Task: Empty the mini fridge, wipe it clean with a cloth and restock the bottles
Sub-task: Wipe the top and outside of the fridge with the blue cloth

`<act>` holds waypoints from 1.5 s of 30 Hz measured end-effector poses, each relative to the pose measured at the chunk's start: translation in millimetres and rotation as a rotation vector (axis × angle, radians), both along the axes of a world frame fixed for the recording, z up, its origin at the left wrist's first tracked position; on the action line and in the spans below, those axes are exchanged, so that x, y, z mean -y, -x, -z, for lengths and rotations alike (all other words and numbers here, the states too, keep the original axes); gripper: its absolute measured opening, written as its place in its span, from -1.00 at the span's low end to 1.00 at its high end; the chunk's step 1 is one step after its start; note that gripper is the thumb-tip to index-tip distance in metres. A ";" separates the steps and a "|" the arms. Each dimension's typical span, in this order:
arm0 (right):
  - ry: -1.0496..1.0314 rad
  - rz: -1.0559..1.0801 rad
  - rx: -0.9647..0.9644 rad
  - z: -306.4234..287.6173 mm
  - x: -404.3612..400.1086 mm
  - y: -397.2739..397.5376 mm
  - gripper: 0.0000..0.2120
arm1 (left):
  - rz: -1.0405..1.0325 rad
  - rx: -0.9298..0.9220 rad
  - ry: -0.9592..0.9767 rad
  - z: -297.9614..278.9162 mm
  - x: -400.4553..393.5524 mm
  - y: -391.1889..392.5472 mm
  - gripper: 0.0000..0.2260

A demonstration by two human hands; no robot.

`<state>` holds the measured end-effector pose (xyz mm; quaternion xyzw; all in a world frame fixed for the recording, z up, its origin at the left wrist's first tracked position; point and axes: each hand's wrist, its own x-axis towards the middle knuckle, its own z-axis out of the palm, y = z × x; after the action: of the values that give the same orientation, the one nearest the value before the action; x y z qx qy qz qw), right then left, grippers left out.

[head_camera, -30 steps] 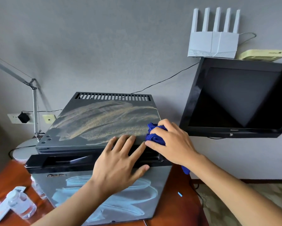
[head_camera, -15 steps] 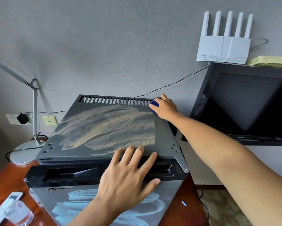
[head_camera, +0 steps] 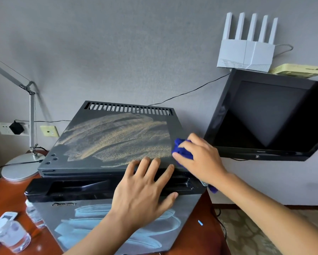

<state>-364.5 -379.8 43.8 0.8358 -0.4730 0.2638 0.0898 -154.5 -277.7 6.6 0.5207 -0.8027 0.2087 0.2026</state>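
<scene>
Hands: left hand (head_camera: 143, 192) flat, fingers spread on mini fridge (head_camera: 116, 144) | right hand (head_camera: 200, 161) clutches blue cloth (head_camera: 182, 151)

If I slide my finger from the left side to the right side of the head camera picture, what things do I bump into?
Bottle → lamp → mini fridge → left hand → blue cloth → right hand → router → TV screen.
</scene>
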 end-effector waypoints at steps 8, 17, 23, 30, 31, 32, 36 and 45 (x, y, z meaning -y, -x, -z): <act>-0.041 -0.057 -0.043 -8.0 -2.8 1.3 -0.63 | -0.001 -0.002 0.002 1.2 0.8 -0.2 -0.42; -0.238 0.172 0.005 -12.8 189.4 -45.7 -0.53 | -0.004 -0.039 0.006 1.3 0.3 0.6 -0.43; -0.327 0.227 -0.032 -17.8 221.0 -60.2 -0.56 | -0.016 -0.038 -0.001 0.7 0.7 0.6 -0.43; -0.225 0.140 -0.031 -13.3 139.6 -41.6 -0.58 | -0.022 -0.018 -0.002 1.4 0.2 -0.1 -0.43; -0.214 0.128 -0.037 -12.6 119.1 -36.6 -0.59 | -0.020 -0.020 -0.003 1.4 0.1 0.1 -0.43; -0.206 0.113 -0.049 -12.5 97.2 -31.5 -0.60 | -0.018 -0.022 -0.005 1.1 0.1 0.1 -0.43; -0.128 0.008 -0.142 -12.8 7.4 -8.9 -0.62 | 0.018 -0.039 0.000 -0.1 -1.3 -2.6 -0.44; -0.166 0.010 -0.150 -15.5 11.9 -12.7 -0.68 | 0.107 0.036 0.047 -17.1 16.3 -27.6 -0.46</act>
<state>-351.8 -391.7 59.3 0.8553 -0.4894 0.1600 0.0569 -126.9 -294.0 23.7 0.4683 -0.8278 0.2256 0.2111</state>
